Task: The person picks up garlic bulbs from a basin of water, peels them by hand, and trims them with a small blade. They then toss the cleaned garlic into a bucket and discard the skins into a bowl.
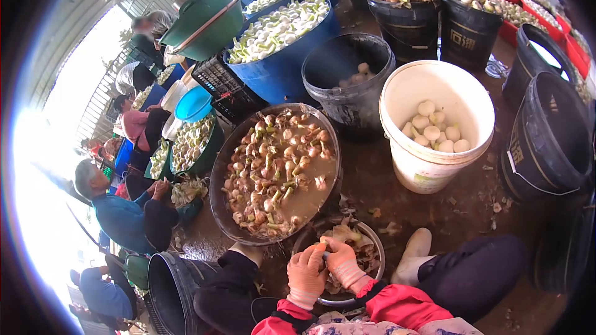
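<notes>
My left hand [306, 273] and my right hand [345, 265], both in orange-and-white striped gloves, meet over a metal basin [381, 254] of garlic peelings [367, 245]. The left fingers are closed on a garlic bulb [323, 243], of which only a small pale, greenish part shows. The right fingers are closed against the same spot. A small dark grey bit shows between the hands, too hidden to name. Just beyond the basin, a wide dark tub [215, 205] holds unpeeled garlic bulbs [267, 167] in murky water.
A white bucket [406, 170] and a black bucket [347, 102] hold peeled bulbs. Large blue tubs [264, 80] of garlic stand behind. More black buckets [546, 142] line the right, another [171, 291] the left. A co-worker [124, 214] sits at left. Scraps litter the wet floor.
</notes>
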`<state>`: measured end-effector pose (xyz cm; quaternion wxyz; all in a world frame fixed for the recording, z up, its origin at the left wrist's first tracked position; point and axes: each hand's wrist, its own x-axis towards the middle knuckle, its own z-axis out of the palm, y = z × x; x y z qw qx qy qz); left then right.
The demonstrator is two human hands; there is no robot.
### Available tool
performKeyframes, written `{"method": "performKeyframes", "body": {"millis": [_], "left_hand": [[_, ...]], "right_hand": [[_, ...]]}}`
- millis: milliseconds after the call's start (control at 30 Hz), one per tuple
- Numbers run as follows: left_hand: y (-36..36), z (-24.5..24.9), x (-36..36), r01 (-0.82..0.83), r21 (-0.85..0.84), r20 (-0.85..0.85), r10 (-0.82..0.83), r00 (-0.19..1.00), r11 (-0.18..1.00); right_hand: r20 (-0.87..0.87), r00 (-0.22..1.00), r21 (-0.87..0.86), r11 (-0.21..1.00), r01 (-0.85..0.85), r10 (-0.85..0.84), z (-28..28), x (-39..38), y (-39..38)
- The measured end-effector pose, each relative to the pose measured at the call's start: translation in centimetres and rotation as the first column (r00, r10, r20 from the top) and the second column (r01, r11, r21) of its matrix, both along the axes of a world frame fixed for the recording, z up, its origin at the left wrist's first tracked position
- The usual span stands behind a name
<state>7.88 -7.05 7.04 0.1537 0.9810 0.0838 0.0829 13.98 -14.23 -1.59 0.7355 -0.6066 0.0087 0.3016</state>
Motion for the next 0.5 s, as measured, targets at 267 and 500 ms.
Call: {"method": "performKeyframes", "body": {"millis": [267, 500], "left_hand": [[3.6, -1.3, -2.0, 0.036, -0.764, -0.298, 0.402, 0.866, -0.644], [3.2, -2.5, -2.2, -0.131, -0.962, -0.202, 0.297, 0.933, -0.24]], "right_hand": [[-0.066, 0.955, 0.229, 0.936, -0.266, 0.288, 4.4, 2.9, -3.1], [-0.157, 0.951, 0.331, 0.921, -0.203, 0.266, 2.5, 1.6, -1.6]]}}
